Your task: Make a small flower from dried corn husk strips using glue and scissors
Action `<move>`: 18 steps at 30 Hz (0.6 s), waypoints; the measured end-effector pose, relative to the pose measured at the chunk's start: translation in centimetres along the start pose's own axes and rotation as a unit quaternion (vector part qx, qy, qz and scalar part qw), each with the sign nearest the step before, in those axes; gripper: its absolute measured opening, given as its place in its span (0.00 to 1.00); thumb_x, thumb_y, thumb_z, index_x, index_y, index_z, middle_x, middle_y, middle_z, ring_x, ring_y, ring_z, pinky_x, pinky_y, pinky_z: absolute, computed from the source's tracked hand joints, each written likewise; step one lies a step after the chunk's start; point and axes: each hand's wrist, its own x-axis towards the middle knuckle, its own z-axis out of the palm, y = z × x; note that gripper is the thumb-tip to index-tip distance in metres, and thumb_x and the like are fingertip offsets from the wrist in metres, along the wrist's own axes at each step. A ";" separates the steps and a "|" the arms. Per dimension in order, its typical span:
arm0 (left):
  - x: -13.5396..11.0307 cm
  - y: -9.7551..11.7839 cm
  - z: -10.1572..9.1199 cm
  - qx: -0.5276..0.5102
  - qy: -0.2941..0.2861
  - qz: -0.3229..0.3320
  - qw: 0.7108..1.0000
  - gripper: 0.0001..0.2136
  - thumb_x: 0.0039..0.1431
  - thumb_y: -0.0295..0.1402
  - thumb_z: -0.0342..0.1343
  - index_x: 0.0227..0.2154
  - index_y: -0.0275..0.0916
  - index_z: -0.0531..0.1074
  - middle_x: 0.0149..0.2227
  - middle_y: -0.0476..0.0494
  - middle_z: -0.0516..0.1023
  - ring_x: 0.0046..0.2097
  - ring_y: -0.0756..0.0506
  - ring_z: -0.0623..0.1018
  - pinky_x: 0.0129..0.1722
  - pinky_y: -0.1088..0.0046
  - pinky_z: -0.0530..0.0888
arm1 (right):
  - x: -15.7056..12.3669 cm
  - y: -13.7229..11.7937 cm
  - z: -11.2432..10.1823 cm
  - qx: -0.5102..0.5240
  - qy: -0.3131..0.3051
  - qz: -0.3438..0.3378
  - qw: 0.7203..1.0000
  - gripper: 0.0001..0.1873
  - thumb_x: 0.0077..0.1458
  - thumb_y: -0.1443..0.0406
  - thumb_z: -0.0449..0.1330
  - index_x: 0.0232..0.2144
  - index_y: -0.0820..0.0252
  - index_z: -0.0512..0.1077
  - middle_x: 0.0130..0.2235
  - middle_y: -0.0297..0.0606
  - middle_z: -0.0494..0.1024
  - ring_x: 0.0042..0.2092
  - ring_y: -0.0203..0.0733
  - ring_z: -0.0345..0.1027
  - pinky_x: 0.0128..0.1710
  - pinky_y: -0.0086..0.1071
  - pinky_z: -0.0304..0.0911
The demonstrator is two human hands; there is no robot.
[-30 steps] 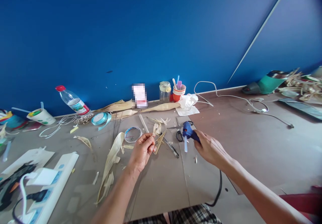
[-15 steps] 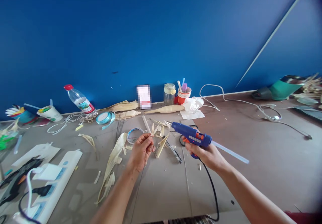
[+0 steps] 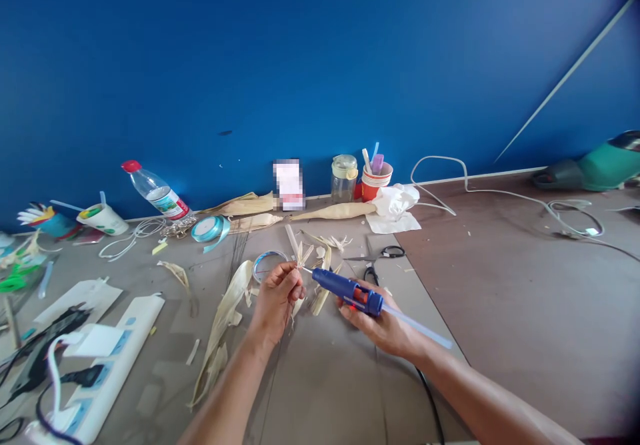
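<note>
blue glue gun (image 3: 347,290): the right hand (image 3: 387,330) is wrapping around its handle, fingers closed tight on it; the gun is hovering just above the brown table (image 3: 500,312).
gun's long axis: it is running from lower right to upper left, nozzle leading, with the clear glue stick (image 3: 420,328) poking out of the back toward the right.
husk piece (image 3: 301,257): a small, pale, frayed bit of dried husk is sitting right at the gun's nozzle, up and to the left of the gun, its strips fanning upward.
left hand (image 3: 277,302): thumb and fingertips are pinching together on the lower end of the husk piece, holding it off the table just left of the gun.
nozzle and husk: the tip is pointing straight at the pinched end; whether it is touching or stopping just short, i cannot tell.
nearer hand: the left hand is lying right at the husk piece, while the right hand is meeting it only through the gun's length.
black cord (image 3: 431,402): trailing from under the gun's handle toward the near edge.
scissors (image 3: 381,254): lying flat just beyond the gun.
tape ring (image 3: 267,262): lying beyond and left of the gun's nozzle, behind the left hand.
long husk leaf (image 3: 223,322): stretching out left of the gun, past the left hand.
power strip (image 3: 107,358): lying far left of the gun, with plugs in it.
paper cup (image 3: 376,180) and jar (image 3: 344,177): standing well beyond the gun, against the blue wall.
</note>
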 end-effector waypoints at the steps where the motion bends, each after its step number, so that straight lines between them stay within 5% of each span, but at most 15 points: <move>1: 0.0 0.0 0.0 0.001 0.000 -0.002 1.000 0.08 0.48 0.33 0.60 0.31 0.37 0.69 0.22 0.55 0.65 0.19 0.58 0.60 0.25 0.79 0.63 | 0.0 0.1 0.1 -0.008 0.002 -0.003 1.000 0.08 0.51 0.61 0.55 0.29 0.61 0.67 0.23 0.31 0.66 0.23 0.32 0.54 0.23 0.26 0.55; 18: 0.1 -0.2 0.2 0.003 0.009 -0.003 1.000 0.09 0.47 0.33 0.61 0.30 0.37 0.69 0.20 0.56 0.66 0.19 0.58 0.61 0.24 0.79 0.64 | 0.2 0.6 0.8 -0.067 0.025 -0.015 0.997 0.10 0.50 0.62 0.55 0.23 0.57 0.57 0.21 0.28 0.60 0.23 0.32 0.51 0.22 0.25 0.51</move>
